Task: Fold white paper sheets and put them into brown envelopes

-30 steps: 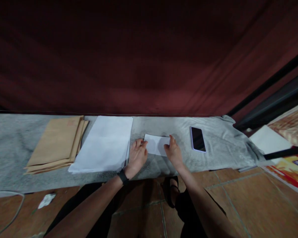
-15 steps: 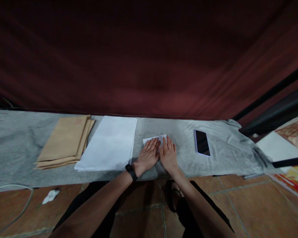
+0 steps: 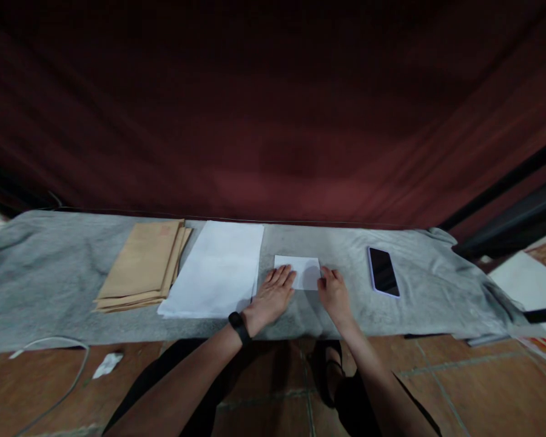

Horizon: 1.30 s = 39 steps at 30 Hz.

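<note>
A small folded white paper lies on the grey cloth in front of me. My left hand, with a black band at the wrist, rests flat with fingers stretched out on the paper's left edge. At the paper's right edge my right hand sits with its fingers curled and pressed against that edge. Left of my hands is a stack of white sheets, and beyond it a stack of brown envelopes.
A dark phone lies face up on the cloth to the right. A dark red curtain hangs behind. Tiled floor, a white cable and a paper scrap are below the cloth's front edge.
Both hands lay side by side over the folded paper half a second ago; my right hand has slid to its right edge, uncovering the paper. The view has shifted slightly.
</note>
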{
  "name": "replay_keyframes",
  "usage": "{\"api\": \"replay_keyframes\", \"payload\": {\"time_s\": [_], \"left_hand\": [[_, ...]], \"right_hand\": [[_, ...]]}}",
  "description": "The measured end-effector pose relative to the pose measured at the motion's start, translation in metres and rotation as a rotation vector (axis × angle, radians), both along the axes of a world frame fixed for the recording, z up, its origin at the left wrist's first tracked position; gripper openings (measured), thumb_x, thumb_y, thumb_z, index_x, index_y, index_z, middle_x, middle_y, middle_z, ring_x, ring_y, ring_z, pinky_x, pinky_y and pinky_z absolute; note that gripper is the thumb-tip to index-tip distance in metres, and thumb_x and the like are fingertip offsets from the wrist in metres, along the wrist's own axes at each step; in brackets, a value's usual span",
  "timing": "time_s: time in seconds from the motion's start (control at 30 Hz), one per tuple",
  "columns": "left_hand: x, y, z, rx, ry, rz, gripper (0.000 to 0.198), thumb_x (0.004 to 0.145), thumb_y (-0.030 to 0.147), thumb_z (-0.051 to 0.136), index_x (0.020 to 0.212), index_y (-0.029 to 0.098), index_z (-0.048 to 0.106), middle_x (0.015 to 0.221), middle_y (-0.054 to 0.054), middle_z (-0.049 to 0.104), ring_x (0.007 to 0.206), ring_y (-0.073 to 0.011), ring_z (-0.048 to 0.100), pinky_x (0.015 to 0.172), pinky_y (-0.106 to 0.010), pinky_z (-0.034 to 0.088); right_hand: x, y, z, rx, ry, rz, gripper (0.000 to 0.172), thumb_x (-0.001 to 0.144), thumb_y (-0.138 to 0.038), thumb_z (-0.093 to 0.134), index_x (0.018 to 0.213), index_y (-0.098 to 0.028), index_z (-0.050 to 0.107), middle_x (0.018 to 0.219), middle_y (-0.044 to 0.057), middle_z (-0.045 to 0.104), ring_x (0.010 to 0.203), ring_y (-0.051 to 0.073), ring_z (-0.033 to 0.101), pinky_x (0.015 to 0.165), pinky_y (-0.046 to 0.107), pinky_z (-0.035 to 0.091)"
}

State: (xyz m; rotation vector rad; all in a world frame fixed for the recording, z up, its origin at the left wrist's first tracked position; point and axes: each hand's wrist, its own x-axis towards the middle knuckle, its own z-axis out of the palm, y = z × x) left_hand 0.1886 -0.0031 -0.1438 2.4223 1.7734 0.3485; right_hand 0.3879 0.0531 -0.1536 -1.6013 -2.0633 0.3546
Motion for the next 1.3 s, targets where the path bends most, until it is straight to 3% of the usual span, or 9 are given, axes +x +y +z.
{"api": "replay_keyframes", "payload": {"time_s": [0.17,0.3,0.43,0.6,0.83,0.97,1.07,1.2,1.3], "left_hand": [[0.005,0.007,-0.003,0.014,-0.003,0.105,0.053,0.102,0.027,0.028,0.150,0.009,0.039,0.162,-0.015,0.031,0.149,-0.0264,0.029,0.119,-0.045,0.029],[0.003,0.017,-0.012,0.067,0.046,0.129,0.055,0.100,0.026,0.029,0.151,0.006,0.036,0.159,-0.018,0.034,0.151,-0.0259,0.025,0.122,-0.045,0.022],[0.000,0.018,-0.020,0.062,0.060,0.155,0.056,0.100,0.024,0.028,0.151,0.004,0.035,0.160,-0.018,0.033,0.151,-0.0255,0.025,0.123,-0.043,0.021],[-0.004,0.015,-0.023,0.058,0.048,0.198,0.057,0.101,0.029,0.030,0.152,0.003,0.034,0.162,-0.017,0.029,0.152,-0.0248,0.022,0.124,-0.041,0.019],[-0.010,0.011,-0.025,0.052,0.060,0.228,0.060,0.102,0.036,0.029,0.153,0.004,0.032,0.161,-0.016,0.031,0.152,-0.0248,0.022,0.123,-0.042,0.021],[-0.006,0.007,-0.023,0.060,0.055,0.258,0.058,0.102,0.033,0.029,0.152,0.003,0.034,0.160,-0.017,0.033,0.151,-0.0257,0.024,0.122,-0.042,0.023],[0.000,0.003,-0.022,0.107,0.043,0.239,0.056,0.101,0.028,0.028,0.152,0.006,0.033,0.161,-0.015,0.032,0.151,-0.0249,0.023,0.123,-0.043,0.021],[0.006,-0.005,-0.022,0.117,0.046,0.155,0.054,0.102,0.028,0.028,0.152,0.010,0.035,0.160,-0.012,0.035,0.150,-0.0228,0.026,0.122,-0.042,0.023],[0.006,-0.011,-0.021,0.098,0.063,0.161,0.055,0.102,0.029,0.027,0.151,0.008,0.037,0.159,-0.013,0.036,0.149,-0.0224,0.029,0.122,-0.040,0.024]], "right_hand": [[-0.036,-0.006,-0.002,0.039,0.177,0.236,0.049,0.104,-0.038,0.029,0.137,-0.016,0.057,0.139,0.013,0.060,0.130,0.022,0.054,0.110,0.039,0.044],[-0.061,-0.007,-0.009,0.038,0.021,0.340,0.056,0.106,-0.042,0.019,0.146,-0.016,0.049,0.152,0.011,0.048,0.144,0.021,0.039,0.119,0.045,0.033],[-0.059,-0.005,-0.018,0.097,-0.203,0.296,0.056,0.106,-0.040,0.021,0.151,-0.014,0.041,0.157,0.013,0.041,0.147,0.024,0.033,0.120,0.047,0.027],[-0.039,-0.001,-0.029,0.177,-0.359,0.183,0.056,0.106,-0.038,0.025,0.153,-0.012,0.036,0.158,0.014,0.038,0.145,0.027,0.036,0.118,0.047,0.027],[-0.002,0.005,-0.041,0.167,-0.413,0.080,0.058,0.104,-0.038,0.023,0.153,-0.009,0.038,0.156,0.015,0.042,0.145,0.030,0.037,0.117,0.049,0.028],[0.009,0.005,-0.035,0.220,-0.361,0.020,0.059,0.104,-0.036,0.025,0.150,-0.004,0.039,0.156,0.021,0.039,0.145,0.033,0.035,0.116,0.051,0.029],[-0.003,-0.001,-0.023,0.266,-0.306,0.120,0.058,0.104,-0.035,0.024,0.153,-0.005,0.033,0.159,0.020,0.035,0.148,0.030,0.032,0.117,0.049,0.030],[-0.031,-0.014,-0.016,0.185,-0.329,0.327,0.056,0.106,-0.039,0.021,0.156,-0.015,0.032,0.162,0.011,0.030,0.149,0.024,0.029,0.119,0.044,0.028],[-0.037,-0.022,-0.019,0.142,-0.387,0.339,0.055,0.106,-0.040,0.022,0.155,-0.017,0.033,0.162,0.009,0.030,0.149,0.023,0.030,0.121,0.044,0.024]]}}
